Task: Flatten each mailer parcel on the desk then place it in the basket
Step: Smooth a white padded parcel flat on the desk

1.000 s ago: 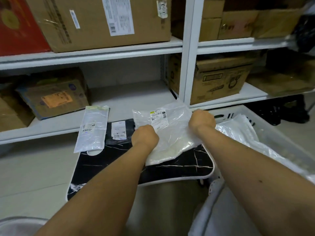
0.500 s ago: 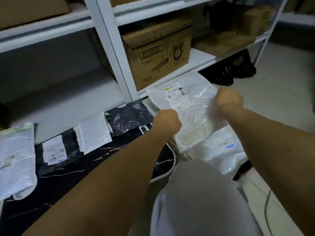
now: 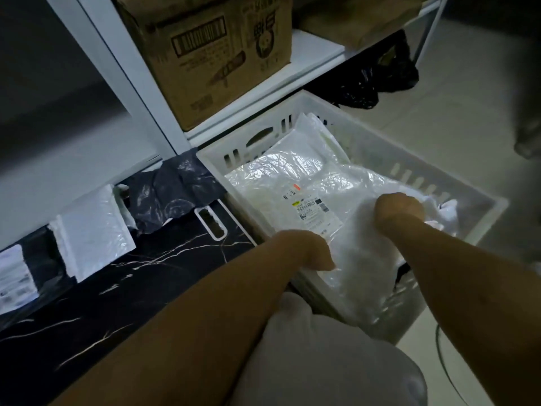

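Mailer parcel, clear plastic with a printed label facing up, lies inside the white basket on top of other white parcels. Its near edge sits under the curled fingers of the left hand, which grips it there. Its right side is bunched beneath the clenched fingers of the right hand, also gripping it. Beyond the left hand's fingers, on the black marbled desk, rest a white padded mailer and a dark plastic bag.
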`<action>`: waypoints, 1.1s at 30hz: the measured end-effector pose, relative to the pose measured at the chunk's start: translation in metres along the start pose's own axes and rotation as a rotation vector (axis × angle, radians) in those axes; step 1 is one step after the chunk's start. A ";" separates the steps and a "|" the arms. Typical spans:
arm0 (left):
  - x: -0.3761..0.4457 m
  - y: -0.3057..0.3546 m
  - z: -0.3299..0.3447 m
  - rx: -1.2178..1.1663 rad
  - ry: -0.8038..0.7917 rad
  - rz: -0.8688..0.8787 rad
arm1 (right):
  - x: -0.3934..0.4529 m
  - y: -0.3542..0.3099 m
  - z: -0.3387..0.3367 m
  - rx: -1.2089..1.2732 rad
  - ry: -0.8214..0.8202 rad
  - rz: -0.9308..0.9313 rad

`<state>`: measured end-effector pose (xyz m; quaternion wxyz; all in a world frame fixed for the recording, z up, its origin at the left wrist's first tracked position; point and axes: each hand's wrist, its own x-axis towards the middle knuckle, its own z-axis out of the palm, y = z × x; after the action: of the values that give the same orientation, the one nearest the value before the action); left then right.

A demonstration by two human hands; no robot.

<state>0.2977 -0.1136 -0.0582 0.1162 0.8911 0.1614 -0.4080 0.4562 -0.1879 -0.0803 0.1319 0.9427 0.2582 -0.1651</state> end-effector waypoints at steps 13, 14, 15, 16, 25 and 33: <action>0.040 -0.003 0.013 0.106 -0.180 -0.130 | -0.031 -0.047 0.083 -0.056 -0.516 -0.022; 0.044 -0.003 0.013 0.112 -0.213 -0.117 | -0.032 -0.040 0.089 -0.012 -0.501 -0.025; 0.048 -0.002 0.014 0.122 -0.234 -0.103 | -0.029 -0.037 0.097 0.019 -0.489 -0.020; 0.053 -0.002 0.017 0.120 -0.244 -0.090 | -0.027 -0.036 0.102 0.009 -0.489 -0.025; 0.075 -0.004 0.029 -0.107 -0.303 -0.025 | 0.014 -0.055 0.167 -0.100 -0.598 -0.063; 0.069 -0.009 0.025 0.022 -0.108 -0.068 | -0.002 -0.056 0.128 0.034 -0.553 -0.004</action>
<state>0.3194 -0.1009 -0.1273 0.1009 0.8630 0.1806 -0.4610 0.3940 -0.1850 -0.2053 0.1814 0.8634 0.2114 -0.4206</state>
